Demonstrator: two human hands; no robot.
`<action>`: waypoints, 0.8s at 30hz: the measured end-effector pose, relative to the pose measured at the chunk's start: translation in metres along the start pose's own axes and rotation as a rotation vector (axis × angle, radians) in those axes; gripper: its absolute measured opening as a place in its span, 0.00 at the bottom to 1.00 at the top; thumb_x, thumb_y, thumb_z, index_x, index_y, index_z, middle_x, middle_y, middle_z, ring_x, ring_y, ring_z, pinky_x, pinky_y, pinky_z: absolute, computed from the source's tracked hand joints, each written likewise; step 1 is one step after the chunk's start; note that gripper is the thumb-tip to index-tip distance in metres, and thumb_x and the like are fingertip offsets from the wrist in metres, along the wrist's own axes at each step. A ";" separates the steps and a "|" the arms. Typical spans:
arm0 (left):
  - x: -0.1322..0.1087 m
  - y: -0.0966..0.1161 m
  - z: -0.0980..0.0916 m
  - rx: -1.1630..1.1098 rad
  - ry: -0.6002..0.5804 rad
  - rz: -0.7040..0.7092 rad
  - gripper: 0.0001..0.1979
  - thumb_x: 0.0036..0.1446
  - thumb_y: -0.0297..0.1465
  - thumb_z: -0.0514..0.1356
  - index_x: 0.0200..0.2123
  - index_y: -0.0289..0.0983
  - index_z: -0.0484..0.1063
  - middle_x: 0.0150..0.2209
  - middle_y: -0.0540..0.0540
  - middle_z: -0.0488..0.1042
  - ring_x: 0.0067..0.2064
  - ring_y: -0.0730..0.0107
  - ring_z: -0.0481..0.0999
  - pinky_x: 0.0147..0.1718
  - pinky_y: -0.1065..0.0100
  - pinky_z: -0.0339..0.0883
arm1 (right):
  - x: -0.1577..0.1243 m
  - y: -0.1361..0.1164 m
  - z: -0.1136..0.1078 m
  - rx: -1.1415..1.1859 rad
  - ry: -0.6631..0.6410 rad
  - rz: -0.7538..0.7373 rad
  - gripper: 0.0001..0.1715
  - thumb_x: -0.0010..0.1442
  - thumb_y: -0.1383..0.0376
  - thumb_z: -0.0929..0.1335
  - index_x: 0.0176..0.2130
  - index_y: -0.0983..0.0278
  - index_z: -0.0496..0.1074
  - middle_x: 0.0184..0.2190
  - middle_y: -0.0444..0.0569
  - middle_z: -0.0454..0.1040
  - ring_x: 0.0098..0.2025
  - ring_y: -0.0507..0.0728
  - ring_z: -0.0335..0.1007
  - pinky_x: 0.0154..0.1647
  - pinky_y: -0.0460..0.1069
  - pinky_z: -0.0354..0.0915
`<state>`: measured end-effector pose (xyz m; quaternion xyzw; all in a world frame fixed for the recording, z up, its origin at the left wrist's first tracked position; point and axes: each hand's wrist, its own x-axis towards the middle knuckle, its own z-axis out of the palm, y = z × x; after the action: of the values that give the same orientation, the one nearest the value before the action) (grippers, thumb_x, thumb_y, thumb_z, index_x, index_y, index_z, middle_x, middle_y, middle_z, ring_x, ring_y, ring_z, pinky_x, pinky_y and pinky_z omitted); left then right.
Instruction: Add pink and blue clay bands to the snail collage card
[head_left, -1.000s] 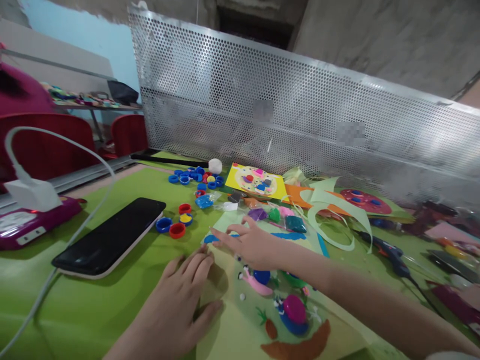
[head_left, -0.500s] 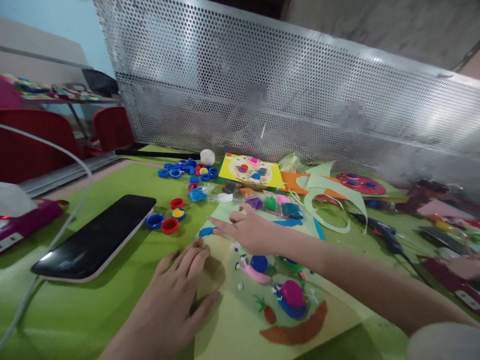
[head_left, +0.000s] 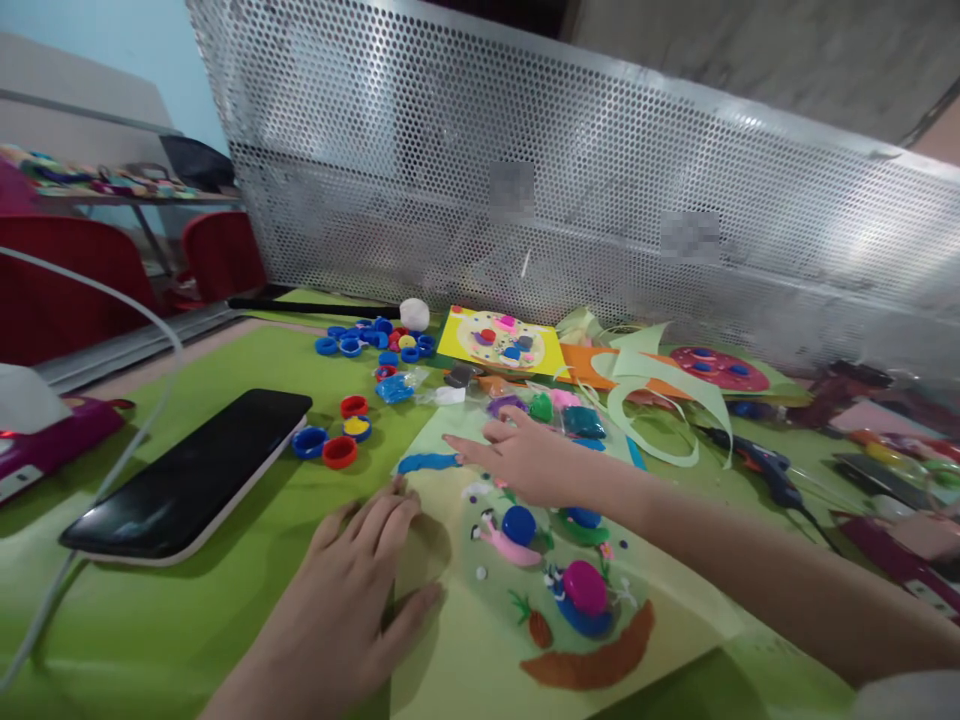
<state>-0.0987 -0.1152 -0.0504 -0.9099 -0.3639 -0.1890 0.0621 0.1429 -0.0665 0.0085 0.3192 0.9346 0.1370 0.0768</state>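
Observation:
My left hand [head_left: 356, 575] lies flat on the left edge of a pale paper sheet [head_left: 442, 660], fingers apart and holding nothing. Over the sheet's upper part, my right hand [head_left: 536, 462] has its fingertips on a wavy blue clay strip [head_left: 426, 463]; its index finger is stretched out and other fingers are loosely bent. Below it, a pink clay snail [head_left: 510, 550] carries a blue bottle cap [head_left: 519, 524]. A blue clay snail with a magenta cap [head_left: 585, 587] sits lower, beside an orange clay carrot [head_left: 539, 630] and a curved brown clay strip [head_left: 592, 665]. My right hand and forearm hide part of the sheet.
A black phone [head_left: 195, 470] lies left, near red and blue bottle caps [head_left: 341, 452]. Packets of clay [head_left: 581, 422] and a yellow picture card [head_left: 461, 335] are behind the sheet. To the right are paper strips [head_left: 660, 460] and a glue gun [head_left: 765, 470]. A perforated metal panel [head_left: 450, 200] stands behind.
My right hand has slid a little to the right along the blue clay strip, uncovering more of its left part. My left hand stays in place.

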 end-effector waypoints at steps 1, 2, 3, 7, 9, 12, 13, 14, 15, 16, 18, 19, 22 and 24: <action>0.000 0.000 0.000 0.003 -0.003 0.001 0.27 0.57 0.46 0.50 0.53 0.34 0.60 0.54 0.38 0.68 0.56 0.53 0.64 0.50 0.55 0.55 | -0.001 0.003 0.000 0.003 0.001 0.017 0.38 0.55 0.78 0.58 0.63 0.75 0.44 0.34 0.56 0.74 0.43 0.62 0.62 0.49 0.58 0.50; 0.000 0.000 -0.001 0.009 0.000 0.001 0.27 0.57 0.46 0.50 0.53 0.34 0.59 0.54 0.38 0.68 0.56 0.53 0.64 0.50 0.55 0.54 | -0.002 0.005 -0.001 0.010 0.001 0.042 0.39 0.55 0.78 0.58 0.64 0.75 0.43 0.35 0.57 0.74 0.45 0.61 0.61 0.51 0.59 0.48; -0.001 0.000 -0.001 0.018 0.007 0.003 0.27 0.57 0.46 0.50 0.54 0.33 0.59 0.55 0.38 0.67 0.56 0.53 0.64 0.50 0.55 0.54 | -0.003 0.008 -0.002 0.025 0.005 0.070 0.40 0.54 0.78 0.58 0.64 0.74 0.42 0.37 0.57 0.74 0.47 0.61 0.61 0.53 0.59 0.47; -0.001 0.000 -0.002 0.039 0.017 0.012 0.27 0.57 0.46 0.50 0.53 0.34 0.59 0.54 0.39 0.68 0.56 0.54 0.65 0.49 0.56 0.54 | -0.005 0.008 -0.005 0.117 0.027 0.089 0.45 0.52 0.79 0.58 0.65 0.69 0.36 0.48 0.57 0.71 0.56 0.62 0.54 0.54 0.60 0.46; -0.001 0.001 -0.002 0.042 0.014 0.007 0.26 0.57 0.46 0.50 0.53 0.34 0.59 0.54 0.40 0.69 0.55 0.54 0.66 0.49 0.56 0.54 | -0.003 0.005 -0.005 0.126 0.005 0.042 0.45 0.53 0.77 0.59 0.65 0.66 0.36 0.50 0.57 0.70 0.56 0.62 0.54 0.54 0.61 0.46; 0.000 0.001 -0.003 0.053 0.020 0.007 0.26 0.57 0.45 0.50 0.53 0.34 0.59 0.54 0.39 0.68 0.55 0.54 0.65 0.49 0.56 0.54 | 0.002 0.001 -0.002 0.110 -0.036 0.016 0.46 0.53 0.77 0.60 0.65 0.67 0.35 0.48 0.56 0.72 0.55 0.62 0.55 0.55 0.61 0.44; 0.000 0.001 -0.004 0.055 0.022 0.010 0.26 0.58 0.45 0.50 0.53 0.33 0.59 0.55 0.38 0.68 0.56 0.54 0.65 0.49 0.56 0.54 | 0.003 0.001 -0.001 0.103 -0.040 0.023 0.46 0.53 0.77 0.60 0.65 0.68 0.35 0.47 0.56 0.72 0.54 0.61 0.56 0.55 0.61 0.44; 0.000 0.001 -0.004 0.055 0.023 0.013 0.26 0.58 0.45 0.50 0.53 0.33 0.59 0.55 0.38 0.67 0.56 0.54 0.65 0.49 0.56 0.54 | 0.004 0.001 0.000 0.095 -0.041 0.035 0.45 0.53 0.77 0.60 0.65 0.70 0.35 0.46 0.57 0.73 0.53 0.62 0.57 0.55 0.62 0.43; 0.001 0.002 -0.004 0.055 0.025 0.015 0.26 0.58 0.45 0.50 0.53 0.33 0.59 0.54 0.38 0.68 0.55 0.54 0.65 0.49 0.56 0.54 | 0.005 0.001 0.001 0.088 -0.044 0.051 0.45 0.53 0.77 0.60 0.65 0.73 0.36 0.44 0.58 0.73 0.52 0.62 0.58 0.55 0.62 0.43; 0.001 0.002 -0.004 0.054 0.023 0.017 0.26 0.58 0.45 0.50 0.53 0.33 0.59 0.54 0.38 0.68 0.55 0.54 0.65 0.49 0.56 0.54 | 0.005 0.001 0.001 0.080 -0.049 0.069 0.44 0.53 0.77 0.60 0.64 0.75 0.37 0.43 0.59 0.74 0.50 0.62 0.59 0.55 0.62 0.43; 0.001 0.002 -0.004 0.052 0.020 0.016 0.26 0.57 0.45 0.50 0.53 0.33 0.59 0.54 0.37 0.68 0.55 0.54 0.65 0.49 0.56 0.54 | 0.004 0.000 -0.001 0.071 -0.064 0.090 0.42 0.53 0.77 0.60 0.64 0.77 0.40 0.40 0.60 0.74 0.47 0.63 0.61 0.54 0.63 0.45; 0.001 0.002 -0.004 0.050 0.016 0.017 0.26 0.57 0.45 0.50 0.53 0.33 0.59 0.54 0.37 0.68 0.55 0.54 0.65 0.49 0.56 0.54 | 0.003 -0.001 -0.002 0.067 -0.067 0.091 0.41 0.53 0.77 0.60 0.63 0.78 0.42 0.38 0.60 0.74 0.46 0.63 0.61 0.53 0.63 0.46; 0.001 0.001 -0.003 0.041 0.014 0.017 0.27 0.57 0.45 0.50 0.53 0.33 0.59 0.54 0.37 0.68 0.56 0.55 0.64 0.49 0.56 0.54 | -0.002 -0.003 -0.005 0.036 -0.063 0.081 0.38 0.54 0.78 0.59 0.63 0.78 0.44 0.35 0.59 0.74 0.45 0.63 0.61 0.52 0.64 0.49; 0.000 0.001 -0.003 0.037 0.022 0.024 0.27 0.57 0.45 0.51 0.53 0.33 0.59 0.55 0.38 0.67 0.56 0.55 0.64 0.50 0.56 0.54 | -0.006 -0.002 -0.006 0.001 -0.067 0.083 0.37 0.55 0.78 0.58 0.63 0.77 0.45 0.33 0.58 0.74 0.44 0.63 0.62 0.52 0.64 0.49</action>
<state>-0.0988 -0.1166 -0.0477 -0.9108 -0.3558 -0.1915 0.0852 0.1450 -0.0732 0.0140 0.3620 0.9175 0.1290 0.1021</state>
